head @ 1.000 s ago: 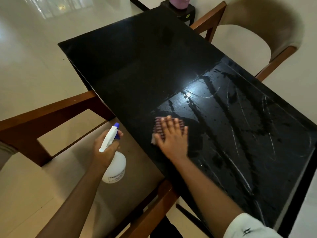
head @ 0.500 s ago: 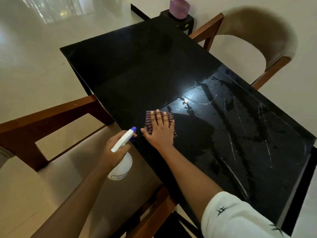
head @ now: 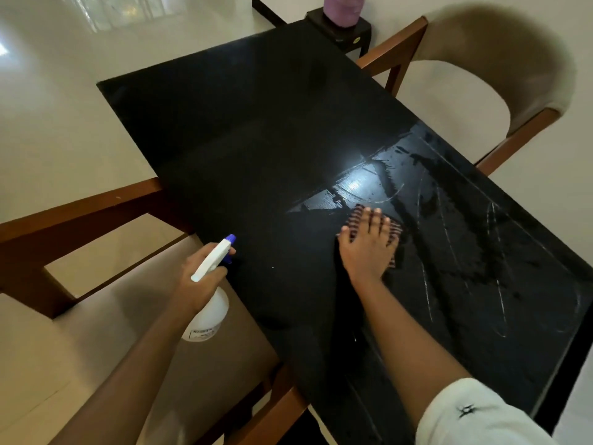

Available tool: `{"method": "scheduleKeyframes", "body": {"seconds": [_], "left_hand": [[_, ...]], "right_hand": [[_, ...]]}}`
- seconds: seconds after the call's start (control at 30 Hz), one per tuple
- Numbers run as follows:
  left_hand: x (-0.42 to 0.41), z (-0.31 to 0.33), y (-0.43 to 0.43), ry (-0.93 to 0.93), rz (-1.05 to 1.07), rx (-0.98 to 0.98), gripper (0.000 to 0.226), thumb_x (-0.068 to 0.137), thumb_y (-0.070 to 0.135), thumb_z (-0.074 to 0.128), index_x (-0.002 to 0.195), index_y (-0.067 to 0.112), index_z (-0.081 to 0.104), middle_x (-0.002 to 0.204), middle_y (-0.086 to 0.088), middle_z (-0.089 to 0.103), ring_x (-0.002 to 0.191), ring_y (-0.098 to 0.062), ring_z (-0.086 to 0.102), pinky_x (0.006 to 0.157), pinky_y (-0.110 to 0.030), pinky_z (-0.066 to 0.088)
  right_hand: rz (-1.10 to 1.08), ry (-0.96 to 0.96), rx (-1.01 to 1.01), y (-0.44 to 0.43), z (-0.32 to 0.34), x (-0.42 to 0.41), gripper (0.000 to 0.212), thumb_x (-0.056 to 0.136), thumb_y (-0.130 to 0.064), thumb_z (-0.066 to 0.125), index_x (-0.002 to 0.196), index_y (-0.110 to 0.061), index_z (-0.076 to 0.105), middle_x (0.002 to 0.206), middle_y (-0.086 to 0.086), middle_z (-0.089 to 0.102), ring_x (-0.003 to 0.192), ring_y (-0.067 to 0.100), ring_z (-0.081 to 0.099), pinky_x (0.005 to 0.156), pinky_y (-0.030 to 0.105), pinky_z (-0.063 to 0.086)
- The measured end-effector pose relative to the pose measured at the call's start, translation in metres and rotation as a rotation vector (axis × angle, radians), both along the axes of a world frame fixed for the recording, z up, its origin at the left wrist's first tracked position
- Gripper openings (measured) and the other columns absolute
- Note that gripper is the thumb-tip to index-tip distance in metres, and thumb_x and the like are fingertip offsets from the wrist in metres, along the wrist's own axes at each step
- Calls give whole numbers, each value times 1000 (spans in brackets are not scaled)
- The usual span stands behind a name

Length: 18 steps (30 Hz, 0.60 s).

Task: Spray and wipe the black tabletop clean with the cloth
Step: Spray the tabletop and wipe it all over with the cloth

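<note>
Right hand [head: 369, 250] is spread flat, fingers apart, pressing the one checked cloth [head: 394, 230] under its palm onto the black tabletop [head: 256, 139], presumably to work the wet streaks just beyond its fingertips. Left hand [head: 200, 277], clamped on the single spray bottle [head: 208, 311], holds it off the near edge, likely ready for another squirt. Two chairs, one purple pot.

Glossy black tabletop [head: 256, 149] streaked wet; striped woven cloth [head: 359, 220]; translucent plastic spray bottle [head: 208, 313].
</note>
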<state>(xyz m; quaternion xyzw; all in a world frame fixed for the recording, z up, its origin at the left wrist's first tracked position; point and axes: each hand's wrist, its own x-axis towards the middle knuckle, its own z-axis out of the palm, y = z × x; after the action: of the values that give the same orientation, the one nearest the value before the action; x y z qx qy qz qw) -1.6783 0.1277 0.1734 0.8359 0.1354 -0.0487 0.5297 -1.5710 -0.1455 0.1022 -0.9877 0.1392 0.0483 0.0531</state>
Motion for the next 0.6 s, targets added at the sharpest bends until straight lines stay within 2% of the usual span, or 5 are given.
{"method": "scheduleKeyframes", "body": {"seconds": [0.17, 0.23, 0.3, 0.43, 0.6], "left_hand": [[3, -9, 4, 70, 59, -22, 42, 88, -4, 55, 90, 37, 50, 88, 10, 52, 82, -9, 51, 67, -14, 36], [4, -17, 6, 113, 111, -21, 30, 89, -3, 53, 108, 20, 56, 95, -3, 55, 88, -19, 52, 69, -22, 38], [5, -27, 11, 193, 142, -3, 34, 90, 3, 55, 123, 9, 50, 110, -14, 53, 101, -29, 50, 77, -29, 39], [6, -43, 19, 275, 170, 4, 38, 91, 10, 55, 129, 5, 47, 125, -27, 48, 114, -40, 48, 80, -34, 40], [7, -45, 15, 273, 214, -41, 45, 93, 10, 54, 136, 8, 41, 131, -23, 46, 118, -36, 46, 87, -38, 43]], "right_hand": [[434, 13, 126, 107, -2, -26, 69, 96, -55, 25, 153, -23, 4, 161, 0, 1, 148, 22, -1, 117, 53, 4], [602, 46, 167, 129, -1, -36, 68, 96, -55, 27, 154, -24, 8, 162, 0, 3, 148, 20, 0, 117, 53, 3], [660, 43, 186, 122, -1, -32, 67, 96, -56, 29, 153, -27, 10, 161, -3, 6, 148, 19, 3, 117, 54, 4], [433, -23, 109, 59, -4, -9, 67, 92, -56, 27, 152, -31, 13, 160, -6, 13, 147, 17, 10, 116, 53, 11], [159, -5, 36, -20, -3, 3, 68, 94, -55, 25, 154, -27, 10, 161, 0, 12, 147, 23, 9, 117, 53, 10]]}}
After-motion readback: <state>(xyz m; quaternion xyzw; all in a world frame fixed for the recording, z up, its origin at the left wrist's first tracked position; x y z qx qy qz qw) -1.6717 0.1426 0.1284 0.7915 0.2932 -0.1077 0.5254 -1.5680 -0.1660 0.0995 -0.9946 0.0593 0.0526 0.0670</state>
